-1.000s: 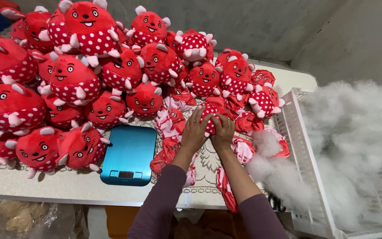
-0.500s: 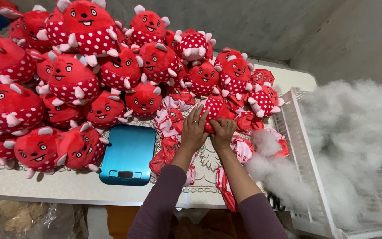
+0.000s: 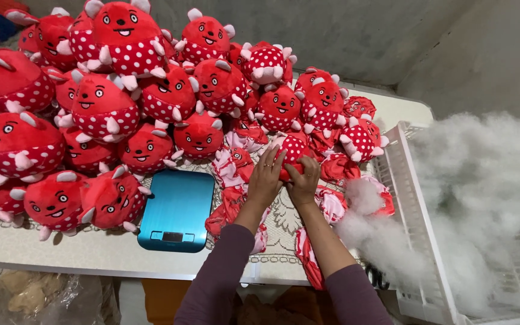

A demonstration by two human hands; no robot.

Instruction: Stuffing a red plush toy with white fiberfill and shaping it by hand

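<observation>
Both my hands grip one red plush toy with white dots [image 3: 294, 149] over the middle of the table. My left hand [image 3: 265, 179] wraps its left side with fingers spread along it. My right hand [image 3: 303, 180] clutches it from below and the right. Flat, unstuffed red and pink toy skins [image 3: 233, 207] lie under and around my hands. A heap of stuffed red plush toys with faces and white spikes [image 3: 106, 102] fills the table's left and back.
A blue kitchen scale [image 3: 176, 209] lies left of my hands. A white plastic crate [image 3: 407, 198] on the right holds fluffy white stuffing [image 3: 482, 180], which spills onto the table. A lace cloth [image 3: 281, 219] covers the table. A plastic bag [image 3: 43, 295] sits below the front edge.
My hands stay on the same dotted toy; the fingers have shifted slightly around it. Nothing else has moved.
</observation>
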